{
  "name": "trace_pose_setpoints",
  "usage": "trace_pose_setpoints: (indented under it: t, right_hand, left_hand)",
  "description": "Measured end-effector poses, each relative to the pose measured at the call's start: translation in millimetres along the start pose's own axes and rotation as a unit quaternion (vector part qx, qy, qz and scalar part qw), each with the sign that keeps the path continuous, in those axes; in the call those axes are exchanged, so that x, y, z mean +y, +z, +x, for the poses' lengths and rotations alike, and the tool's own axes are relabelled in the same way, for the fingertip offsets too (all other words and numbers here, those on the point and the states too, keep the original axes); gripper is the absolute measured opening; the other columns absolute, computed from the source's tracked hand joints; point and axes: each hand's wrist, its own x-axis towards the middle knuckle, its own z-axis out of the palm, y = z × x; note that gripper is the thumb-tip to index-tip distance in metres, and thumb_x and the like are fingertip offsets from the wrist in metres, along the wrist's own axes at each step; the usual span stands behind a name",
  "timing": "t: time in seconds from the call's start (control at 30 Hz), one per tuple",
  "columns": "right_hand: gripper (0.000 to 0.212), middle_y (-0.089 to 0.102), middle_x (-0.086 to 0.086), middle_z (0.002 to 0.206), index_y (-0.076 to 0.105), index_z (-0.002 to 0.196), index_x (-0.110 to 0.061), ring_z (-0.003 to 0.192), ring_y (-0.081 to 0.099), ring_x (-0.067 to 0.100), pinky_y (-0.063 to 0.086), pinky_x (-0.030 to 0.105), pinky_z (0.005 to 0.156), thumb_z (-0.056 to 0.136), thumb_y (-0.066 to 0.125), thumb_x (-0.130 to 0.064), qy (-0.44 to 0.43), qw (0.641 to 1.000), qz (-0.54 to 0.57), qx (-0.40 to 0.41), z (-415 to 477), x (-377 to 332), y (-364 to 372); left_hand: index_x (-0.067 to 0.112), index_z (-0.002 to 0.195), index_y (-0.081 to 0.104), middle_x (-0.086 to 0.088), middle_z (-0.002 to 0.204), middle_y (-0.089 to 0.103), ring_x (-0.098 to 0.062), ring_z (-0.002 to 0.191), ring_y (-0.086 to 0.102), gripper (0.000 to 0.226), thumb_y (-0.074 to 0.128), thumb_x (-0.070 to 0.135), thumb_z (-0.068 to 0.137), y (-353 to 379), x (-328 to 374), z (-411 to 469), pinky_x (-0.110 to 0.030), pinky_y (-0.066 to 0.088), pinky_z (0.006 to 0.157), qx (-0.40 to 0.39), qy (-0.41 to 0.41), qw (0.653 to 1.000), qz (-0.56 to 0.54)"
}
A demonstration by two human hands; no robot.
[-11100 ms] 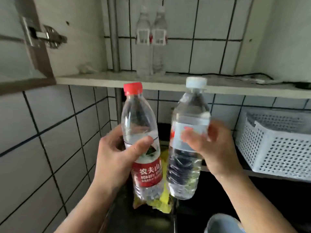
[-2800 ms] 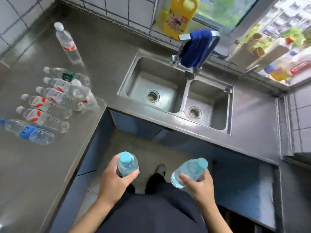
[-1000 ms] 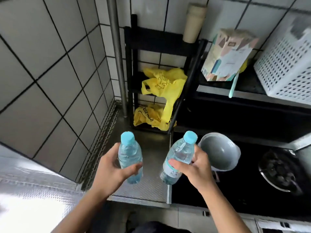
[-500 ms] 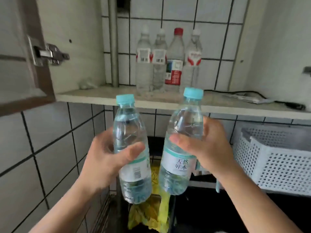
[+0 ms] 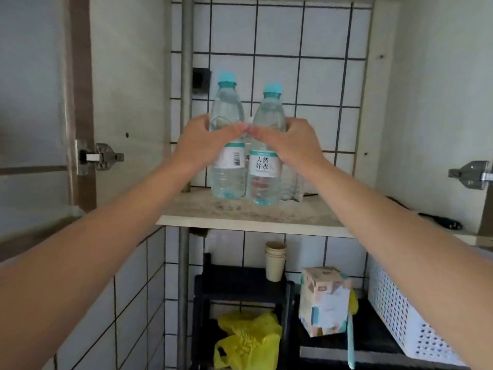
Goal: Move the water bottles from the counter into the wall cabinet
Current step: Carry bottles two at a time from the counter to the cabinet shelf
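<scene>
White tiles with dark grout back the open wall cabinet (image 5: 266, 214), where we hold two teal-capped water bottles upright, side by side, their bases at the shelf. Our left hand (image 5: 202, 141) wraps the left bottle (image 5: 228, 172) at mid-body; our right hand (image 5: 290, 142) wraps the right bottle (image 5: 265, 180), whose label shows Chinese characters. Other clear bottles (image 5: 292, 188) stand behind. Below, paper cups (image 5: 274, 260) sit on a black rack (image 5: 240, 285).

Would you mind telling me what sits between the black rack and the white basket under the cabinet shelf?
In the head view, a patterned carton stands between the black rack and the white basket.
</scene>
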Motion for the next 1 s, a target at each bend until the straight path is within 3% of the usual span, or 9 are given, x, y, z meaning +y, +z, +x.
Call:
trace_pose_setpoints:
  t: [0.13,0.27,0.37,0.47,0.57,0.7,0.77,0.9,1.0]
  right_hand:
    - [0.025,0.075,-0.018,0.079,0.072,0.084,-0.036,0.077,0.076,0.003,0.063,0.032,0.078,0.081,0.084,-0.058,0.045,0.999,-0.017,-0.006,13.0,42.9,24.4]
    - [0.022,0.078,-0.014,0.087,0.074,0.090,-0.033,0.085,0.078,0.006,0.065,0.036,0.086,0.085,0.083,-0.053,0.071,0.997,0.021,-0.027,12.1,60.3,27.2]
    - [0.020,0.074,-0.020,0.088,0.069,0.088,-0.040,0.091,0.075,0.005,0.064,0.030,0.081,0.083,0.088,-0.038,0.080,0.989,-0.033,-0.122,2.5,64.5,18.8]
    - [0.037,0.068,-0.021,0.096,0.066,0.108,-0.034,0.089,0.068,0.001,0.061,0.026,0.073,0.081,0.091,-0.028,0.093,0.976,-0.094,-0.175,-9.9,74.3,17.4]
    - [0.048,0.070,-0.020,0.099,0.065,0.117,-0.032,0.085,0.066,-0.001,0.062,0.025,0.071,0.079,0.093,-0.029,0.090,0.978,-0.100,-0.160,-10.5,74.8,23.9]
    - [0.054,0.077,0.001,0.126,0.070,0.127,-0.021,0.108,0.073,0.019,0.060,0.039,0.095,0.079,0.094,-0.030,0.096,0.981,-0.112,-0.126,-2.3,75.8,46.5]
    - [0.056,0.076,0.004,0.129,0.069,0.130,-0.020,0.114,0.073,0.023,0.056,0.033,0.091,0.080,0.093,-0.031,0.095,0.981,-0.131,-0.107,2.8,80.0,58.1]
    - [0.060,0.076,0.004,0.128,0.068,0.131,-0.019,0.112,0.074,0.024,0.055,0.032,0.086,0.078,0.094,-0.032,0.095,0.980,-0.155,-0.079,7.5,85.8,70.2]
    - [0.064,0.076,0.003,0.127,0.066,0.131,-0.019,0.112,0.074,0.024,0.053,0.031,0.082,0.077,0.095,-0.035,0.084,0.981,-0.166,-0.062,6.3,87.0,72.0]
  left_hand:
    - [0.028,0.101,0.076,0.014,0.085,0.080,0.004,0.071,0.075,0.035,0.083,0.059,0.085,19.4,-43.7,16.7,-0.015,0.053,0.058,-0.022,-0.031,0.996,0.075]
    - [0.038,0.092,0.071,0.024,0.079,0.077,0.006,0.077,0.075,0.022,0.079,0.059,0.089,18.4,-69.7,15.5,-0.020,0.052,0.060,-0.011,-0.048,0.994,0.098]
    - [0.048,0.093,0.069,0.044,0.077,0.071,0.022,0.073,0.069,0.014,0.083,0.047,0.090,8.9,-79.3,12.0,-0.003,0.049,0.051,-0.096,-0.055,0.988,0.103]
    - [0.042,0.098,0.065,0.026,0.084,0.077,0.011,0.072,0.073,0.028,0.090,0.040,0.084,5.6,-95.9,9.6,-0.008,0.053,0.051,-0.148,-0.088,0.974,0.147]
    - [0.040,0.095,0.066,0.022,0.088,0.074,0.012,0.066,0.073,0.030,0.093,0.036,0.081,5.5,-104.3,13.9,-0.012,0.055,0.051,-0.153,-0.098,0.970,0.165]
    - [0.030,0.107,0.071,0.016,0.096,0.075,0.000,0.077,0.075,0.035,0.093,0.035,0.081,9.4,-104.5,23.4,-0.021,0.059,0.058,-0.134,-0.112,0.969,0.173]
    - [0.028,0.113,0.069,0.011,0.100,0.073,-0.005,0.086,0.071,0.040,0.093,0.037,0.082,15.4,-108.3,28.6,-0.027,0.059,0.064,-0.122,-0.122,0.965,0.197]
    - [0.032,0.100,0.061,0.012,0.094,0.069,-0.006,0.081,0.068,0.038,0.092,0.043,0.081,20.9,-117.7,34.8,-0.028,0.056,0.060,-0.108,-0.115,0.960,0.232]
    - [0.024,0.114,0.052,0.012,0.096,0.063,-0.008,0.085,0.065,0.062,0.094,0.050,0.076,20.0,-119.8,34.4,-0.034,0.059,0.068,-0.083,-0.122,0.960,0.237]
